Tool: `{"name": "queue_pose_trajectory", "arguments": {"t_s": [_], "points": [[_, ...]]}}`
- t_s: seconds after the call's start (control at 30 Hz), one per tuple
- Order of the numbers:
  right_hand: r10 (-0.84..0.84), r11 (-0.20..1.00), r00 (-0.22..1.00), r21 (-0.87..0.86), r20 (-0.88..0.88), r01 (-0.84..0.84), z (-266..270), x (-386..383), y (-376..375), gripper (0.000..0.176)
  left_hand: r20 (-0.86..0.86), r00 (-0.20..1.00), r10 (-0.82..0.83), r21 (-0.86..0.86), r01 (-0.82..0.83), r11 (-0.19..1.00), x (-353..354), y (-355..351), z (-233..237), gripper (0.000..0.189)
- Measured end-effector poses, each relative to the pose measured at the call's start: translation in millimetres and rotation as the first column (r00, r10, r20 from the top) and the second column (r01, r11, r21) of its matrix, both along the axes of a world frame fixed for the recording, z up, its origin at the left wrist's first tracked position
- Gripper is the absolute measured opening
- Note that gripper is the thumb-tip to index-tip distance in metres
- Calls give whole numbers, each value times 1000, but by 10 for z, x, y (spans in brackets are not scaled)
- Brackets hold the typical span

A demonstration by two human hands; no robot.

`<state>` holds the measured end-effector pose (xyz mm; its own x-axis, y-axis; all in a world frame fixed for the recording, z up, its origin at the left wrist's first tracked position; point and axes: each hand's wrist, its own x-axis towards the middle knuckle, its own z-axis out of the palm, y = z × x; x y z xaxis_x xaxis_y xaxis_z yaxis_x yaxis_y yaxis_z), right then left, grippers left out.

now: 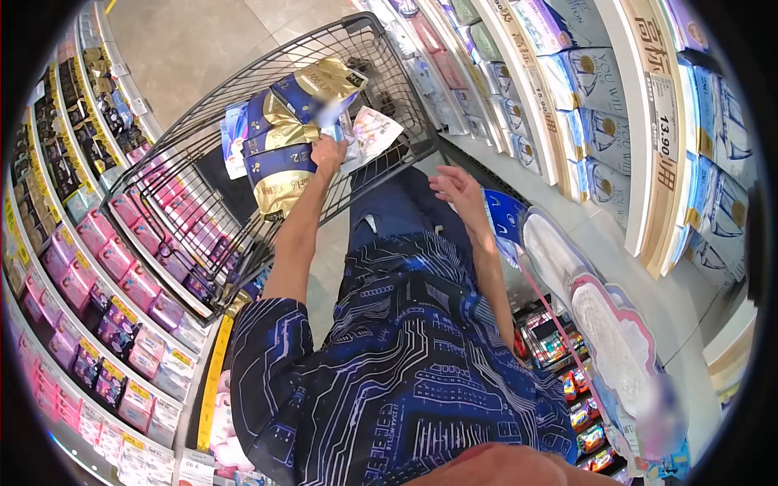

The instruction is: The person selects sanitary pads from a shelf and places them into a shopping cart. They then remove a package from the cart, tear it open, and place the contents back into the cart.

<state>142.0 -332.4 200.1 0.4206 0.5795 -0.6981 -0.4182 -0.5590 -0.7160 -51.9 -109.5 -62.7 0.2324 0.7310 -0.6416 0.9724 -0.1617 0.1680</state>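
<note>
A black wire shopping cart [212,69] stands in front of me, holding several gold and navy packages [279,164]. My left hand [328,152] reaches over the cart, its fingers closed at the edge of a small light-blue and white item [340,130] beside the gold packages. A white package with a coloured print [376,132] lies just right of that hand. At the left of the pile is a blue and white package [235,134]. My right hand [458,188] hangs in the air near my waist, fingers apart, with nothing in it.
Curved shelves of pink and purple packs [97,243] run along the left. White-edged shelves [648,146] with pale blue packs [604,134] rise on the right. A pad-shaped display [612,332] stands close by my right arm, with a blue sign [504,217] at its top.
</note>
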Motion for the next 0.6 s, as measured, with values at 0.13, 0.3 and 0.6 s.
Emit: {"name": "queue_pose_trajectory", "arguments": {"t_s": [0.13,0.3,0.6], "points": [[-20,999,1000,-47,17,21,7,26,-29,37,-52,995,87,35,-85,996,77,-2,-108,74],[-34,997,999,-70,41,37,-30,20,-94,38,-137,966,217,-204,-242,948,212,169,17,72],[69,993,996,91,53,-73,78,8,193,37,454,765,456,-138,-445,885,-5,85,1068,52]]}}
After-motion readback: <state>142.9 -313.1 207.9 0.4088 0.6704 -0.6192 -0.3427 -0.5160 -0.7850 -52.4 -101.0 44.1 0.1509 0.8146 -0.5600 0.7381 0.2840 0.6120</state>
